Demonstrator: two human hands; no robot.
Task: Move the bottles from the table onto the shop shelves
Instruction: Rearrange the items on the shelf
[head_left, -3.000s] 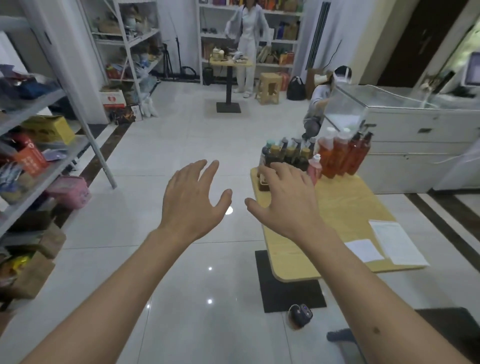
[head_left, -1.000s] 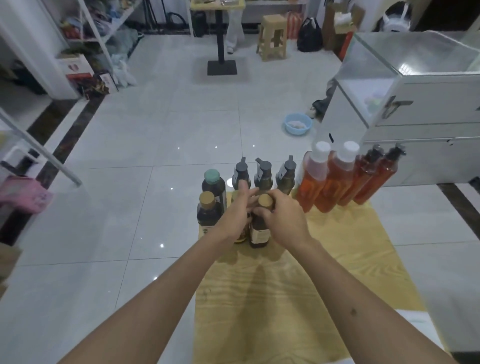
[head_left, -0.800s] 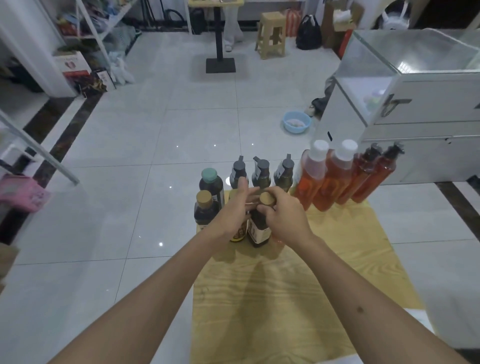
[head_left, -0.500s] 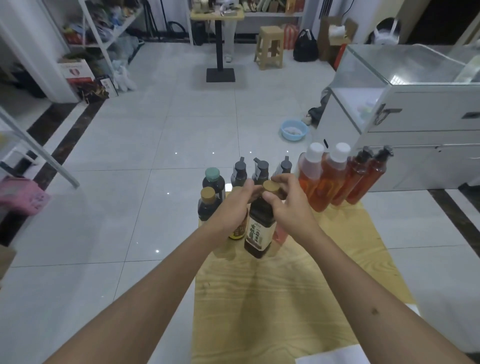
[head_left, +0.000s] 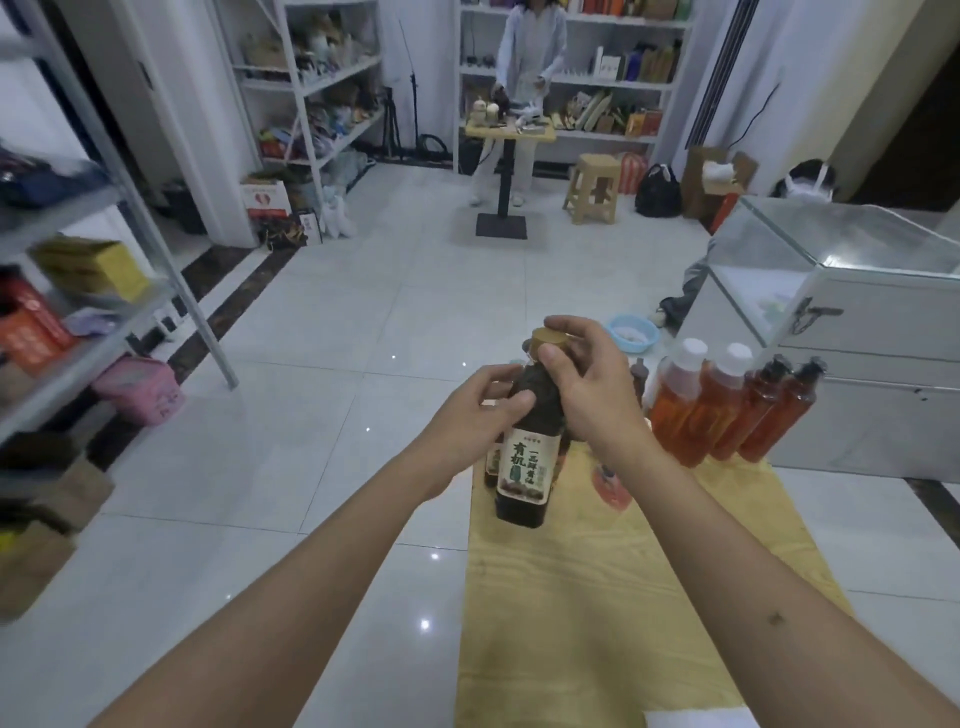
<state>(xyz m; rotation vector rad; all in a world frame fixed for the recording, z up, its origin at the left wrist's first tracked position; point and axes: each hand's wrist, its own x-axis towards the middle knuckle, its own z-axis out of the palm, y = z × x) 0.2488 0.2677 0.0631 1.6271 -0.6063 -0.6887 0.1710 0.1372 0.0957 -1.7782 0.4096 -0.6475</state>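
One dark bottle (head_left: 525, 441) is held upright above the desk (head_left: 613, 597), long axis 12-to-6, pinched at the cap by right hand (head_left: 587, 387) fingers, left hand (head_left: 475, 415) gripping its shoulder; shelves (head_left: 78, 332) lie toward 9 o'clock.

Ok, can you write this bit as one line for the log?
step: bottle lift | right hand: holds dark bottle neck | left hand: steadies it | bottle: above table
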